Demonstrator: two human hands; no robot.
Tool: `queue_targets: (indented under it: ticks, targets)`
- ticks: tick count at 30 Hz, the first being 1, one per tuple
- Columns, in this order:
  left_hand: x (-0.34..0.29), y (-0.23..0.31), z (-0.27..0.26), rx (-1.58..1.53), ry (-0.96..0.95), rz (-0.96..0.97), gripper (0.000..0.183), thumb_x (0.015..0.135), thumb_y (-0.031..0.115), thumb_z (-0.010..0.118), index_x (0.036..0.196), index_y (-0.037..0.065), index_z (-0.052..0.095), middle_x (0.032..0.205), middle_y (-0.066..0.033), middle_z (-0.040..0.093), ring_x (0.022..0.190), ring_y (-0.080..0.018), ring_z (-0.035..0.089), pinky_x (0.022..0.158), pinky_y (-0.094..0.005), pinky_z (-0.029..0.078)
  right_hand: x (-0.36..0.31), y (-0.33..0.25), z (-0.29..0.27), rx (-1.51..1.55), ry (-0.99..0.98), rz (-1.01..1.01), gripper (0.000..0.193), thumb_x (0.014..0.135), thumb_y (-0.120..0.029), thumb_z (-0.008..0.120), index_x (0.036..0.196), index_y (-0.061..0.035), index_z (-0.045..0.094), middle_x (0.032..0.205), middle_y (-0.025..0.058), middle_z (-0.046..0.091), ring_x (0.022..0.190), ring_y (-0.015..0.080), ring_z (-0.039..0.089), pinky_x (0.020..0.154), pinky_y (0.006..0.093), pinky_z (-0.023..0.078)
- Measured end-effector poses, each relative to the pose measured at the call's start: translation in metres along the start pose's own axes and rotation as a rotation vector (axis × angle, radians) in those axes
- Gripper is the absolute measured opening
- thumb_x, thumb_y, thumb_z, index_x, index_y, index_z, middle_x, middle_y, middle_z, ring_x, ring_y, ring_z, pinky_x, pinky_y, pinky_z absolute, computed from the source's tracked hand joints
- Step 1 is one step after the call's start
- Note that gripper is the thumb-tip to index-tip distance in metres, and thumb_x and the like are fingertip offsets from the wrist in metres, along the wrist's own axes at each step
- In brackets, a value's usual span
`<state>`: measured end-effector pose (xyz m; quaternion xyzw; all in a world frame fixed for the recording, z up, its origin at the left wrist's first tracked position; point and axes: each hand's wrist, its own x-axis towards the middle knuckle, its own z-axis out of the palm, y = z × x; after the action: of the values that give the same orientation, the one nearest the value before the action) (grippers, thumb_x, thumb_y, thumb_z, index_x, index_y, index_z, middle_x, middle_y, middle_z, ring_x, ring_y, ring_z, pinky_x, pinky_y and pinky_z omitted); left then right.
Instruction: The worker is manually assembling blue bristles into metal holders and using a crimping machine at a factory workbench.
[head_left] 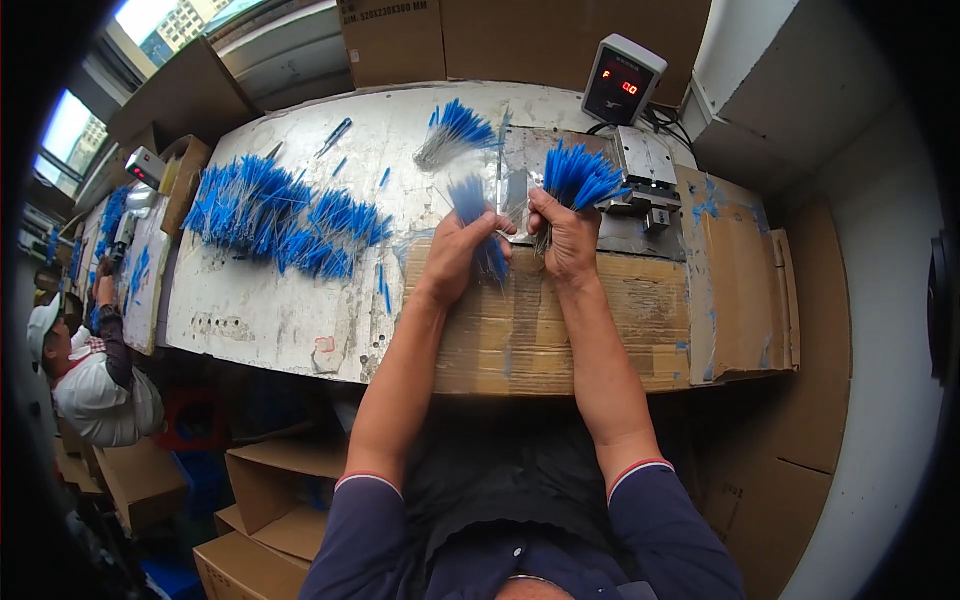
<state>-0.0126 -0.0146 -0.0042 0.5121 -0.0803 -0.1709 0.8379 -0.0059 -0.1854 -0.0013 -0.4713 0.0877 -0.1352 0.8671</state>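
Note:
My right hand (572, 240) is wrapped round a bundle of thin grey wires with blue ends (578, 172), the blue ends fanned out above the fist. Close beside it, my left hand (460, 256) grips a smaller bundle of the same wires (467, 197). That bundle is smeared by motion, and blue shows both above and below the hand. Both hands are over the near edge of a metal plate and a cardboard sheet (540, 335). Behind them lies a loose fan of blue-ended wires (460, 130). A large heap of them (255, 210) spreads over the table at the left.
A small machine block (648, 160) and a display box with red digits (624, 80) stand at the back right. A screwdriver (334, 138) lies on the white table (270, 315). Cardboard boxes (285, 490) stand below left. Another person (95, 385) works at the far left.

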Motion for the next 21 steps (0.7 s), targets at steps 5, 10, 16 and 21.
queue_targets:
  ticks: [5,10,16,21]
  targets:
    - [0.005,-0.006,-0.005,-0.020,0.145,0.024,0.015,0.106,0.018,0.059,0.113,0.006,0.052,0.100,-0.0103,0.070,0.079,-0.0205,0.072,0.068,-0.0337,0.062,0.002,0.001,0.003,0.089,0.070,-0.041,0.010,0.087,0.002,0.078,0.090,0.0017,0.069,0.074,0.0091,0.068,0.054,0.0156,0.062,0.047,0.0288,0.051]
    - [0.011,-0.013,-0.003,-0.150,0.364,0.201,0.013,0.104,0.011,0.056,0.112,0.001,0.054,0.093,-0.0122,0.067,0.081,-0.0234,0.072,0.071,-0.0376,0.061,-0.002,0.002,0.007,0.115,0.148,-0.125,0.010,0.083,0.004,0.079,0.086,0.0005,0.070,0.075,0.0087,0.070,0.055,0.0153,0.062,0.047,0.0298,0.051]
    - [0.008,-0.011,-0.028,-0.226,0.546,0.317,0.019,0.105,0.007,0.052,0.121,0.001,0.044,0.095,-0.0114,0.063,0.080,-0.0261,0.071,0.072,-0.0434,0.063,0.006,-0.005,-0.002,0.270,0.265,-0.143,0.010,0.086,0.000,0.078,0.084,-0.0016,0.069,0.074,0.0078,0.069,0.057,0.0162,0.063,0.053,0.0327,0.057]
    - [0.003,-0.010,-0.016,-0.182,0.335,0.143,0.021,0.107,0.013,0.057,0.124,0.004,0.050,0.089,-0.0064,0.062,0.065,-0.0159,0.060,0.059,-0.0340,0.054,0.003,0.001,-0.002,0.302,0.271,-0.082,0.010,0.087,-0.004,0.079,0.086,-0.0013,0.069,0.076,0.0081,0.070,0.061,0.0187,0.066,0.060,0.0336,0.058]
